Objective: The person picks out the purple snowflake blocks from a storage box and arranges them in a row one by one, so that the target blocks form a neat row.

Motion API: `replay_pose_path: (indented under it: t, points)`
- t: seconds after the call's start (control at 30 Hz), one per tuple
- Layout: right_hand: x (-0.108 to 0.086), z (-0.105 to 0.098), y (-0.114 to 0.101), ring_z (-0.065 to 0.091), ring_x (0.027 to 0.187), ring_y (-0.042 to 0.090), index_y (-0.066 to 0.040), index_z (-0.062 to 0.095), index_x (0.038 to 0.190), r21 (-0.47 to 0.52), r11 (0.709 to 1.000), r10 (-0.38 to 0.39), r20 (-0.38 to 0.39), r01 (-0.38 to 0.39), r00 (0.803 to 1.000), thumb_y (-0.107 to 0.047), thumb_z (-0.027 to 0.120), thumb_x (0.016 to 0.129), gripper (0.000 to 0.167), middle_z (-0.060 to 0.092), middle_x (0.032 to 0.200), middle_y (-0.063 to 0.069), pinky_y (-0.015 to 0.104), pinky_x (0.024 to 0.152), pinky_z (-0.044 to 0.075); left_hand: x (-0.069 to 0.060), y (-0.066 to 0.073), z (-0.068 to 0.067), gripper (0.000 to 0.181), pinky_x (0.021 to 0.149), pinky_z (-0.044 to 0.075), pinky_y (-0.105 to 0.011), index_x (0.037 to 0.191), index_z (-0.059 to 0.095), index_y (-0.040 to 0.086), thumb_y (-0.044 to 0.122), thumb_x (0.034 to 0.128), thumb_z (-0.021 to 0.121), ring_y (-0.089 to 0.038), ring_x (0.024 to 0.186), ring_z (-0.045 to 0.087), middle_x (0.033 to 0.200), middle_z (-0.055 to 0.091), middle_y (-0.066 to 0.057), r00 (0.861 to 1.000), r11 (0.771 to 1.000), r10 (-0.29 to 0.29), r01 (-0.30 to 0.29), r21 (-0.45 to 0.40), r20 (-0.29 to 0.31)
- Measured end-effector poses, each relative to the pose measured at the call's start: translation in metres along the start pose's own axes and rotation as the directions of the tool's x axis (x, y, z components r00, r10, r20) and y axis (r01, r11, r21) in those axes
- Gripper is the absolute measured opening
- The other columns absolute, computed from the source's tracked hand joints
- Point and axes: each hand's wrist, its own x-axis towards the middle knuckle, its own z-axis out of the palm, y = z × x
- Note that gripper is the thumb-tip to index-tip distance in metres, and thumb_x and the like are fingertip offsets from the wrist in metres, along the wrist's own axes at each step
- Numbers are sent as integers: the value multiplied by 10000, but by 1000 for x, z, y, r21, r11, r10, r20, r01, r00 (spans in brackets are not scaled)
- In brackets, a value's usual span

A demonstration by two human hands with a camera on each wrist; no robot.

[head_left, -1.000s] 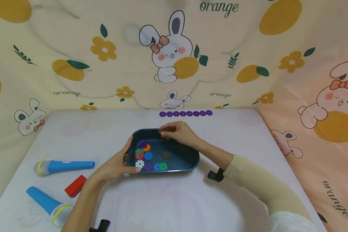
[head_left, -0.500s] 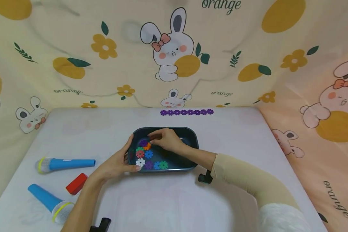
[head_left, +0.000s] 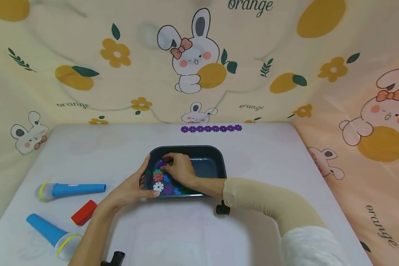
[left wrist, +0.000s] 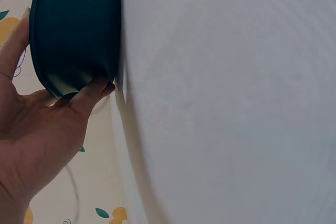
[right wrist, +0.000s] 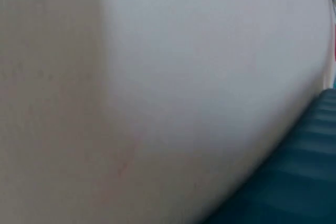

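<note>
My left hand (head_left: 130, 187) grips the left end of a dark blue tray (head_left: 207, 148), thumb over its front rim. The left wrist view shows the same hand (left wrist: 47, 124) curled against the tray's outer wall (left wrist: 79, 30). Inside the tray, my right hand (head_left: 180, 168) reaches down at the left, with thumb and fingers at the edges of a purple snowflake disc (head_left: 160, 163). Beside it lie a red disc (head_left: 157, 177), a white disc (head_left: 158, 186), another purple disc (head_left: 168, 190) and several others, some hidden by the hand. The right wrist view shows only tray wall (right wrist: 283, 182) and tabletop.
A row of purple snowflake discs (head_left: 211, 128) lies along the table's back edge. At the left are two blue toy microphones (head_left: 78, 188) and a red block (head_left: 84, 212), close to my left forearm. A printed cloth (head_left: 136, 81) hangs behind the white table (head_left: 186, 229).
My right hand has moved left and down from the tray's back rim to the discs in its left part. The left hand keeps its hold on the tray.
</note>
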Motion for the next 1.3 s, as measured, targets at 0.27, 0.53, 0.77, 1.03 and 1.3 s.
replay_pose_path:
  t: [0.27, 0.53, 0.77, 1.03, 1.3]
  points:
    - [-3, 9, -1, 621, 988, 130, -141, 758, 1094, -89, 995, -51, -49, 47, 997, -218, 834, 821, 293, 731, 1050, -28, 301, 876, 498, 0, -3, -1, 1173, 1135, 283, -501, 1587, -64, 359, 221, 831, 822, -378, 1456, 246, 1658, -47, -135, 1000, 1000, 21, -21, -9, 10]
    - [-4, 6, 2, 586, 807, 72, -132, 736, 1030, -44, 994, -105, -29, 103, 994, -133, 839, 805, 248, 679, 951, -15, 179, 694, 489, 2, -1, 0, 1189, 1143, 278, -510, 1589, -61, 357, 227, 817, 835, -376, 1438, 287, 1659, -32, -133, 1000, 1000, 19, -19, -17, 10]
    - [2, 0, 2, 619, 755, 32, -100, 755, 994, 79, 986, -149, 2, 148, 989, -53, 754, 877, 127, 712, 910, -2, 146, 676, 516, 1, -1, 0, 1178, 1155, 253, -534, 1588, -48, 368, 218, 821, 832, -383, 1442, 268, 1659, -33, -136, 1000, 1000, -1, 1, -6, -9]
    - [2, -26, -2, 693, 728, 115, -135, 788, 1052, 202, 974, -113, 38, 104, 993, -91, 712, 920, 158, 754, 977, 9, 205, 645, 561, 1, -1, 1, 1150, 1133, 308, -514, 1585, -63, 369, 176, 852, 801, -407, 1421, 311, 1655, 17, -158, 1000, 1000, -7, 7, 4, -3]
    - [1, -65, 4, 723, 793, 234, -92, 754, 1125, 294, 955, -61, 74, 37, 995, -100, 673, 952, 191, 749, 997, 56, 277, 731, 589, -1, 5, 0, 1161, 1135, 300, -529, 1588, -72, 347, 170, 848, 805, -410, 1398, 332, 1644, 55, -192, 1000, 1000, 4, -4, 18, -14]
